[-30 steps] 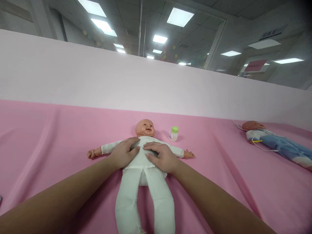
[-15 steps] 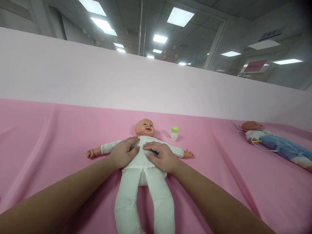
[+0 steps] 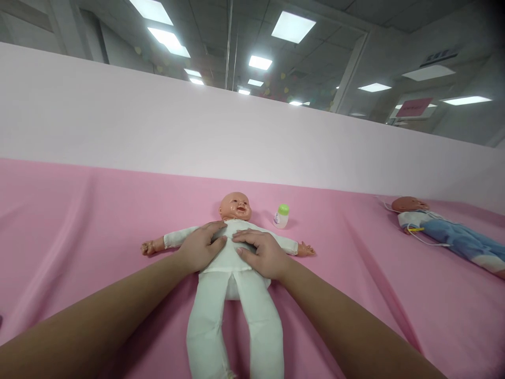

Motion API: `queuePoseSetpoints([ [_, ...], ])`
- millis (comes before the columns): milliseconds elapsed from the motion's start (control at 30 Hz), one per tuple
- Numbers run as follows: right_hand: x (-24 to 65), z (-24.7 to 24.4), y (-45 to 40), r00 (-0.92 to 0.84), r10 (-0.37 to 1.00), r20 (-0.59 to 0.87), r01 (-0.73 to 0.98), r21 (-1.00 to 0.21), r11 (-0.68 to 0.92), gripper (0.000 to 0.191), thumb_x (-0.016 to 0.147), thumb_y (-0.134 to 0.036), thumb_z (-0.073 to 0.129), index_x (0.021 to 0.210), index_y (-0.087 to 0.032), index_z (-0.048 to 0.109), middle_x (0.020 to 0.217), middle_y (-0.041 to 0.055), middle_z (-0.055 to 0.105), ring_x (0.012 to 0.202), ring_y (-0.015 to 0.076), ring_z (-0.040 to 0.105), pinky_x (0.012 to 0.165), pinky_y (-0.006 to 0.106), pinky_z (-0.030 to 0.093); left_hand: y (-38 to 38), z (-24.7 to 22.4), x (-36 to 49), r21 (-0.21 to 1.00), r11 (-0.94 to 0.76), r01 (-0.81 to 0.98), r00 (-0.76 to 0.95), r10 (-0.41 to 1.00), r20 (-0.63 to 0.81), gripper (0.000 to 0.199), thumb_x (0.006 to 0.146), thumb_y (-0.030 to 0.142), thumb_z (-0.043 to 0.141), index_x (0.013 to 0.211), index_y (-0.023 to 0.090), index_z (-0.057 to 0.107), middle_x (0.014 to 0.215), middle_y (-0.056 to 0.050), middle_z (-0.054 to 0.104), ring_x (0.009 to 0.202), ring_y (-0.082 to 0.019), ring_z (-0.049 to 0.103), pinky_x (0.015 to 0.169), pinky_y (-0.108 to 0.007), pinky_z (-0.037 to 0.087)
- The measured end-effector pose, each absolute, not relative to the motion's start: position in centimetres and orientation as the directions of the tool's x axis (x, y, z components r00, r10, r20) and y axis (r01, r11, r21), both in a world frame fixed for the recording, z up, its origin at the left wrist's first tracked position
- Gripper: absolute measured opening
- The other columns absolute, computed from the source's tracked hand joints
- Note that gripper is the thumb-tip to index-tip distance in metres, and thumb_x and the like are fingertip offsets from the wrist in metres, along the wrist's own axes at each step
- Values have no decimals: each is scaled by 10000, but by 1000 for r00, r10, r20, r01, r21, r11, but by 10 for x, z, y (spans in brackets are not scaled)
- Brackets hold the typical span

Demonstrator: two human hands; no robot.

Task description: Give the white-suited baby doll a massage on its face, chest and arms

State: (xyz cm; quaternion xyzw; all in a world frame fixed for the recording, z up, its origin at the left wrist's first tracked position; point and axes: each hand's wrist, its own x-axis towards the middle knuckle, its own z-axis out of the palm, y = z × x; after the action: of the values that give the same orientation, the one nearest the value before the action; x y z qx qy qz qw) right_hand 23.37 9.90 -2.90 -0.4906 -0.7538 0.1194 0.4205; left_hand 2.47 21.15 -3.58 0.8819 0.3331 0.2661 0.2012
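White-clad doll (image 3: 232,261): landmark of the view; lies face up on the pink cloth (image 3: 327,295), head farthest from the wearer, arms spread to both sides, legs running off the lower edge.
Left hand (image 3: 200,247): laid on the doll's chest at the wearer's left, fingers extended toward its neck, thumb apart; grip released, resting on the garment.
Right hand (image 3: 263,253): laid on the doll's chest at the wearer's right, fingers pointing inward; grip likewise released. A narrow strip of the doll's garment shows between the two hands.
Green-lidded bottle (image 3: 281,217): upright, just beside the doll's head, above its arm on the wearer's right.
Second doll (image 3: 460,236): in blue and white, well to the right of the doll; a thin white tube (image 3: 428,242) loops beside it.
White partition (image 3: 221,134): beyond the doll's head.
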Motion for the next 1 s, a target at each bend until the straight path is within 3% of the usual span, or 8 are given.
queuePoseSetpoints([
  [1000,234,-29,99,-176,829,530,647,-573,503,309,916,-270,679,1217,-272,748,1224,51,761,1247,260,668,1116,467,514,211,-36,25,522,-710,472,640,683,352,584,968,500,462,1430,171,602,1490,-101,597,1367,-310,558,1187,-455,407],
])
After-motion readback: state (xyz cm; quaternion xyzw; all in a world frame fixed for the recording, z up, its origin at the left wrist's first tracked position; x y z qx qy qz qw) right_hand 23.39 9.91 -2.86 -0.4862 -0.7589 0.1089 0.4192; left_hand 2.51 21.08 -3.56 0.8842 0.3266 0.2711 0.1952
